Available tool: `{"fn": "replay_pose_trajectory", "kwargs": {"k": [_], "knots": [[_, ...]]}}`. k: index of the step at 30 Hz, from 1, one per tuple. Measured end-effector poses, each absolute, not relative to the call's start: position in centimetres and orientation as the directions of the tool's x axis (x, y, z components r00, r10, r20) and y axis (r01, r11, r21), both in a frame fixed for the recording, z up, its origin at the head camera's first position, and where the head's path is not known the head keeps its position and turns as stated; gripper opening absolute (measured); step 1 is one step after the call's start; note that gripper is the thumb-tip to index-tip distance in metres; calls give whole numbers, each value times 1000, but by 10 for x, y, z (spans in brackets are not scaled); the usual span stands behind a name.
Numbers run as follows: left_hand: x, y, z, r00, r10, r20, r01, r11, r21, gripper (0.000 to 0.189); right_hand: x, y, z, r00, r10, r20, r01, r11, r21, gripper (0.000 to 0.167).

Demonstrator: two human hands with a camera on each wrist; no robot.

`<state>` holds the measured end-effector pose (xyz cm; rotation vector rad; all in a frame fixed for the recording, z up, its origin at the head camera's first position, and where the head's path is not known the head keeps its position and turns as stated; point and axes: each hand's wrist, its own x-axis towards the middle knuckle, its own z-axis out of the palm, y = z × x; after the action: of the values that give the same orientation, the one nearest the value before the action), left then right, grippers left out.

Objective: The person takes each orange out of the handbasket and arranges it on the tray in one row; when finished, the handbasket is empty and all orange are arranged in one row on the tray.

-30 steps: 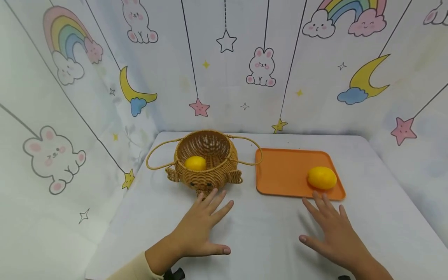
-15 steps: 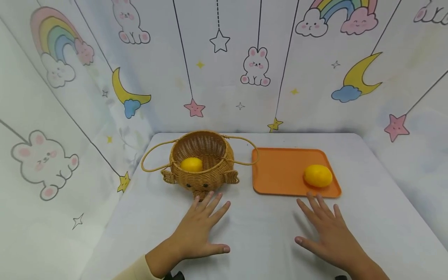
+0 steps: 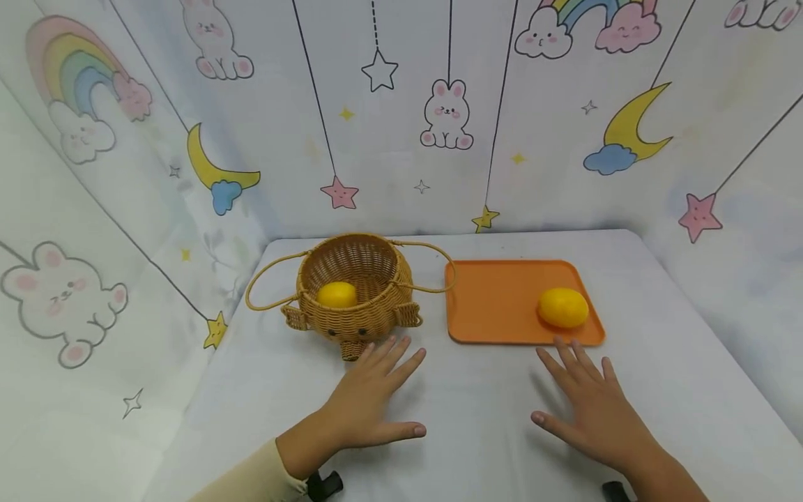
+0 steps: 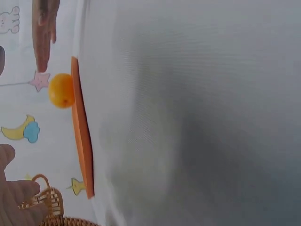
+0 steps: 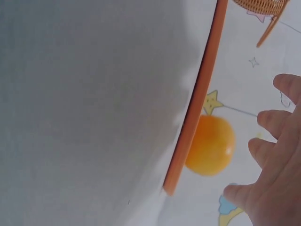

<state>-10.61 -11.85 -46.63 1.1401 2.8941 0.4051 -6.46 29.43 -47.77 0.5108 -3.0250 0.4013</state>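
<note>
My left hand [image 3: 366,401] is spread with nothing in it, its fingertips near the trunk-like front of a wicker basket [image 3: 351,317]. Inside the basket lies one yellow lemon [image 3: 337,295]. My right hand [image 3: 592,411], also spread and holding nothing, has its fingertips by the near edge of an orange tray [image 3: 495,300]. A second yellow lemon [image 3: 563,308] rests toward the right end of that tray. In the right wrist view, this lemon [image 5: 211,146] appears beyond the tray's rim [image 5: 200,99], with the right fingers [image 5: 263,150] off to its side.
A white cloth covers the table [image 3: 477,411]. Two looped handles stick out sideways from the basket, the right handle [image 3: 433,289] overlapping the tray's left edge in the head view. White curtains [image 3: 301,125] printed with rabbits, moons and stars stand behind and on both sides.
The head view has shifted slightly, so the basket and tray appear farther left. My left hand has moved a little right and up. Neither lemon has moved from its place.
</note>
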Motion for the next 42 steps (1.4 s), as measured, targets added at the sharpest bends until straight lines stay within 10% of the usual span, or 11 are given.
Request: {"fn": "replay_pose_trajectory", "kwargs": {"k": [24, 42], "knots": [[-232, 87, -469, -765, 642, 57, 601, 679, 423, 105, -97, 344, -462, -981, -156, 113, -182, 943, -280, 106], [-248, 179, -490, -805, 587, 83, 554, 694, 460, 85, -122, 346, -459, -991, -100, 86, -121, 949, -292, 103]]}}
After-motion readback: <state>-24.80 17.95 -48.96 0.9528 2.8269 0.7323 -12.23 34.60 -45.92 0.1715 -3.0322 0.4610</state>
